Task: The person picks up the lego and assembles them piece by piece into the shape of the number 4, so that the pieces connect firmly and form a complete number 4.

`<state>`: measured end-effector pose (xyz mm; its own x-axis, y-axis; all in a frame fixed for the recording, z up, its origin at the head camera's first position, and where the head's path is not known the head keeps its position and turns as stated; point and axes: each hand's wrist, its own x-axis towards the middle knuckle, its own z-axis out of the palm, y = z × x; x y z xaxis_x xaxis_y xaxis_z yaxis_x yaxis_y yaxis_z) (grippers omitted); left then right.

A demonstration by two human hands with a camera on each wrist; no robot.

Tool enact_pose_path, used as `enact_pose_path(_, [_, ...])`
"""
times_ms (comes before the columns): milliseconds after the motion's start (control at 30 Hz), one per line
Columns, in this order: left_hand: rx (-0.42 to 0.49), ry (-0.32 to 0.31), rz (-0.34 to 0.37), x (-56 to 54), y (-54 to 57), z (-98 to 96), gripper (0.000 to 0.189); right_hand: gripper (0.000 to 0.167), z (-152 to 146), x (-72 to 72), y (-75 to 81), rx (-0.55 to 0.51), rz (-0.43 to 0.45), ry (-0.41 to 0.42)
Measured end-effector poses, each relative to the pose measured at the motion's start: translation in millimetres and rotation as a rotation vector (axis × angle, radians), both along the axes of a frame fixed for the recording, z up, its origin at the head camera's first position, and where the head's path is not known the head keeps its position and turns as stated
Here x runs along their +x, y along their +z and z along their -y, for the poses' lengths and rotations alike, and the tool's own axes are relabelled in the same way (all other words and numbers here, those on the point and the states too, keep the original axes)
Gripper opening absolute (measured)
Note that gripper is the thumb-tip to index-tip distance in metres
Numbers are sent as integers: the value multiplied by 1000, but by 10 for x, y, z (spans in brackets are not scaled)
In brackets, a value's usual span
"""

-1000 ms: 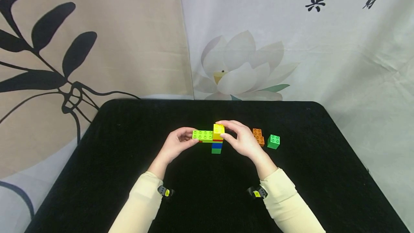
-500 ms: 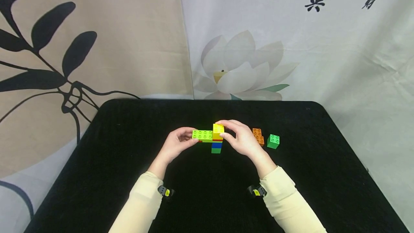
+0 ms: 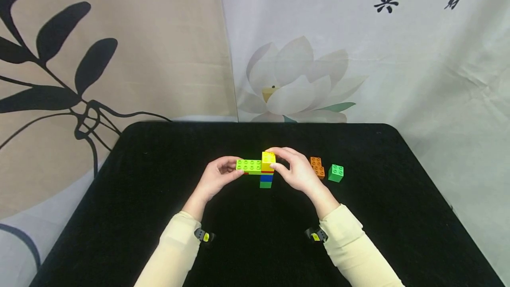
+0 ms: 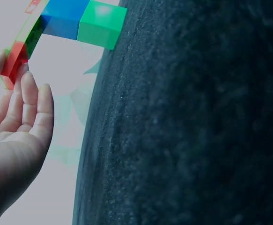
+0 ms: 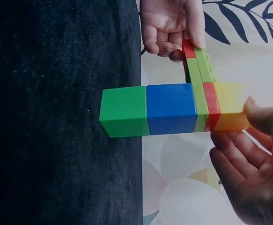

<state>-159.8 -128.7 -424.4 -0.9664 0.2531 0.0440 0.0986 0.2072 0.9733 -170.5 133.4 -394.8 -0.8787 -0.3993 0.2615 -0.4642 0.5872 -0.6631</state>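
A tower of toy building bricks stands in the middle of the head view: a green brick (image 5: 124, 110) at the bottom, a blue brick (image 5: 171, 108) on it, then a thin lime piece, a thin red piece and a yellow brick (image 3: 268, 161) on top. Leftward from the tower sticks a long lime-green brick (image 3: 249, 165) with thin lime and red pieces beneath. My left hand (image 3: 217, 176) pinches this arm's outer end between thumb and fingers. With thumb and fingertips, my right hand (image 3: 296, 170) grips the yellow brick from the right. The fingers behind the bricks are partly hidden in the head view.
Right of my right hand lie orange bricks (image 3: 316, 167), partly behind the hand. A loose green brick (image 3: 336, 173) sits just beyond them. Everything is on a black cloth-covered table (image 3: 159, 145), with a printed curtain (image 3: 179, 56) behind its far edge.
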Motion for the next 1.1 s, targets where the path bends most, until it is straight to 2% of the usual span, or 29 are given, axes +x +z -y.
enact_pose_path(167, [36, -12, -18, -104, -251, 28, 38, 39, -11, 2, -18, -28, 29, -4])
enact_pose_path(200, [48, -17, -25, -112, -275, 33, 39, 40, -15, 3, -20, -32, 34, -6])
enact_pose_path(333, [86, -31, -48, -117, -310, 48, 39, 40, -19, 2, -19, -52, 45, -3])
enact_pose_path(533, [61, -6, -31, -112, -318, 64, 39, 40, -7, 5, -27, -91, 82, -1])
enact_pose_path(633, [50, -4, -26, -107, -300, 72, 37, 41, -7, 8, -35, -113, 104, -2])
enact_pose_path(867, [53, -22, -36, 25, -19, 49, 35, 48, -119, 16, -66, -119, 95, -14])
enact_pose_path(1100, [46, -19, -38, 28, -2, 54, 36, 47, -443, 37, -142, -99, 43, -42])
